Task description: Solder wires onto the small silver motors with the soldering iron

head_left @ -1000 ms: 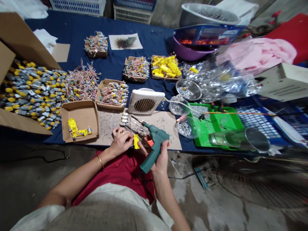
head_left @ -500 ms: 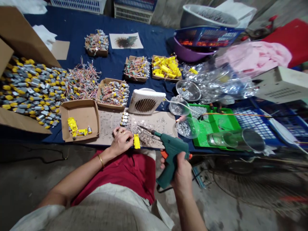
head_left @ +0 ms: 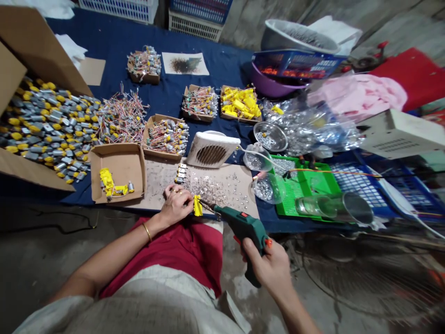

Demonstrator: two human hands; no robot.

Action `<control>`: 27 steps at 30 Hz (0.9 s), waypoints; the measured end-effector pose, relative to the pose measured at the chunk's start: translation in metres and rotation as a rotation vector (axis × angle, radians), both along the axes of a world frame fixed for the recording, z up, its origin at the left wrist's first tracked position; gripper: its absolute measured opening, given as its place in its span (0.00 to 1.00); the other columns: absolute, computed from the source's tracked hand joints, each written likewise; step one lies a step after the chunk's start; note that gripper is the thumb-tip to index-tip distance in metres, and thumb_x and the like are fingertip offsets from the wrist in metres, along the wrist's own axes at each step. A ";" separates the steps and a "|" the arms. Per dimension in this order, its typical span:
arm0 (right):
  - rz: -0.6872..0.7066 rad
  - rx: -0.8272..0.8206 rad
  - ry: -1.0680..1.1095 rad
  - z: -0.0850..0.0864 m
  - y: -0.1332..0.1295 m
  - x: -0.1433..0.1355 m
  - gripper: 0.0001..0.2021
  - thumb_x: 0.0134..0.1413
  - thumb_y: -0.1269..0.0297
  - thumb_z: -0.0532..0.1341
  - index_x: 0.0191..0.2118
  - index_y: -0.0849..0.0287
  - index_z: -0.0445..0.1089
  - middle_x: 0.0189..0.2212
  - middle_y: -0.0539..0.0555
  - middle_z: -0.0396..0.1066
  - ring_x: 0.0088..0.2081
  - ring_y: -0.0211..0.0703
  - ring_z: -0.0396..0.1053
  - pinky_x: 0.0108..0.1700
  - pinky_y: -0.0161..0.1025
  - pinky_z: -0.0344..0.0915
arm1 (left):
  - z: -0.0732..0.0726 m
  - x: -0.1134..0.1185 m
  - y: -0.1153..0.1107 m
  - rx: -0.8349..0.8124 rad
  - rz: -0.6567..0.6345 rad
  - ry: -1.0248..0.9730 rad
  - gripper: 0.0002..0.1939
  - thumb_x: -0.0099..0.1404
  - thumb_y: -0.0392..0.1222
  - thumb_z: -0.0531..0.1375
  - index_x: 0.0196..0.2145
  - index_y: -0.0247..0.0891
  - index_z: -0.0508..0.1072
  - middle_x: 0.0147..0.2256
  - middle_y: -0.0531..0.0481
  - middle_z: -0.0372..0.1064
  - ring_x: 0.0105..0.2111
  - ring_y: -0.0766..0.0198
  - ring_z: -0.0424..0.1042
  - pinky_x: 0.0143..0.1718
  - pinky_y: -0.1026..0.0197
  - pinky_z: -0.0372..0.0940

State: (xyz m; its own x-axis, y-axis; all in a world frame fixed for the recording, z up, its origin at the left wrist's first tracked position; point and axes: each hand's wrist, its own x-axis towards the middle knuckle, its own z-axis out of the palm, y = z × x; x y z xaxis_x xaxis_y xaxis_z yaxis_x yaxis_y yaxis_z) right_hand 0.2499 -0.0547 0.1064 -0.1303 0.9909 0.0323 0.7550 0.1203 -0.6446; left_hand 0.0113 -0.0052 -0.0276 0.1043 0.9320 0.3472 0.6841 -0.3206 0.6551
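Note:
My left hand (head_left: 178, 204) rests at the front edge of the cardboard sheet (head_left: 239, 185), its fingers closed on one end of a small yellow plastic housing (head_left: 198, 205). My right hand (head_left: 273, 264) is wrapped round the grip of a dark green soldering gun (head_left: 245, 225) with orange buttons. The gun's thin metal tip reaches the yellow housing, at or very near its upper side; whether it touches I cannot tell. Just beyond my left hand stands a short row of small motors (head_left: 181, 173). Crumbs of metal lie scattered over the sheet.
To the left, a shallow carton (head_left: 118, 174) holds yellow parts beside a big box of motors (head_left: 48, 125). A white vent fan (head_left: 213, 149) stands behind the sheet. Bowls of small metal parts (head_left: 267, 188) and a green tray (head_left: 306, 181) with clear cups sit at right. Cables cross there.
My right hand has turned the soldering gun so it points flatter to the left, bringing its tip to the yellow housing. My left hand has stayed in place, holding the housing.

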 end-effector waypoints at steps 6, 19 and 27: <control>0.055 0.053 -0.037 0.004 0.007 -0.002 0.24 0.60 0.50 0.55 0.17 0.57 0.63 0.14 0.50 0.64 0.18 0.39 0.63 0.22 0.35 0.59 | 0.000 0.000 0.000 -0.008 0.006 0.010 0.06 0.63 0.37 0.59 0.28 0.40 0.70 0.32 0.52 0.76 0.44 0.58 0.69 0.55 0.48 0.48; 0.114 0.067 -0.107 0.010 0.016 -0.003 0.25 0.60 0.48 0.55 0.16 0.56 0.59 0.14 0.49 0.61 0.18 0.37 0.60 0.23 0.34 0.56 | -0.001 0.000 0.000 -0.005 -0.001 -0.007 0.06 0.62 0.36 0.59 0.27 0.40 0.70 0.32 0.54 0.76 0.43 0.59 0.69 0.56 0.47 0.47; 0.116 0.017 -0.112 0.014 0.020 -0.006 0.25 0.60 0.47 0.55 0.16 0.55 0.59 0.14 0.50 0.63 0.19 0.38 0.62 0.22 0.34 0.57 | -0.002 0.000 0.000 -0.016 -0.001 -0.017 0.06 0.62 0.36 0.59 0.27 0.41 0.70 0.32 0.53 0.76 0.44 0.59 0.68 0.56 0.47 0.46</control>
State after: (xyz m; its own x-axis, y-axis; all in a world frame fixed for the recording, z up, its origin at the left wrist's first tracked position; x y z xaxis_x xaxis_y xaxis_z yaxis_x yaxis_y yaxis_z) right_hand 0.2438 -0.0345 0.1208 -0.2476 0.9685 0.0281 0.8025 0.2212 -0.5542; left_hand 0.0116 -0.0049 -0.0297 0.0994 0.9374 0.3338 0.6726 -0.3105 0.6717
